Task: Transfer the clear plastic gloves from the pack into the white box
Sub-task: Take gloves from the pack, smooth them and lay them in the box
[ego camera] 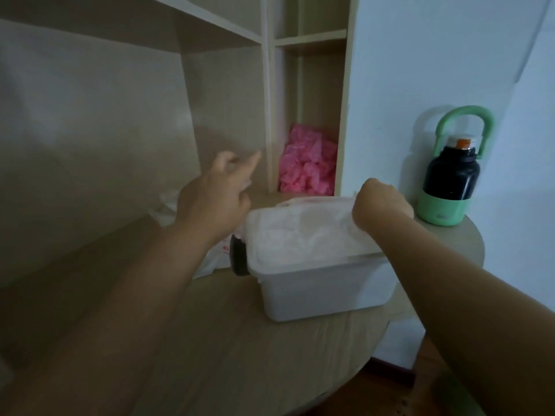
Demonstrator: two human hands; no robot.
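The white box (324, 292) sits at centre frame on the table (210, 355), heaped with clear plastic gloves (303, 232). The right hand (380, 205) grips them at the box's far right rim. The left hand (216, 196) hovers above the pack (217, 256), index finger extended; blur hides whether it holds anything. A green bottle (450, 172) stands at right.
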